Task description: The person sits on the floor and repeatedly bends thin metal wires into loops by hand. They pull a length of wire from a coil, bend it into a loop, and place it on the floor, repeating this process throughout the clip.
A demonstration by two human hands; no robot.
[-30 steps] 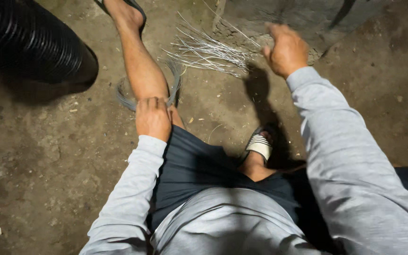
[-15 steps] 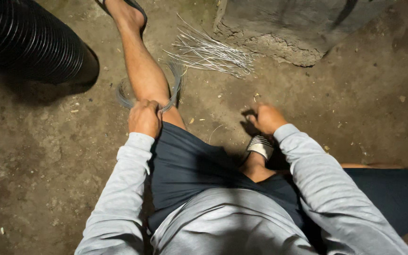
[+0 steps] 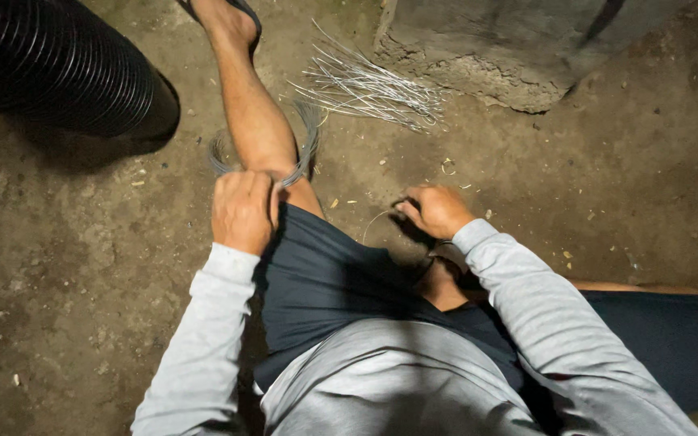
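Note:
I sit on a dirt floor with one leg stretched forward. My left hand (image 3: pixel 241 211) rests on that knee, shut on a bundle of bent grey wires (image 3: pixel 304 149) that curves around the leg. My right hand (image 3: pixel 435 210) is low beside my thigh, pinching one thin curved wire (image 3: pixel 375 222) between its fingers. A loose pile of straight silver wires (image 3: pixel 369 87) lies on the ground ahead, apart from both hands.
A large black ribbed pipe (image 3: pixel 54 64) lies at the upper left. A rough concrete block (image 3: pixel 510 48) stands at the upper right, just behind the wire pile. My foot in a sandal (image 3: pixel 224 12) reaches the top edge.
My right hand has come back from the wire pile to my thigh, now with a single wire in it. The left hand has stayed on the knee.

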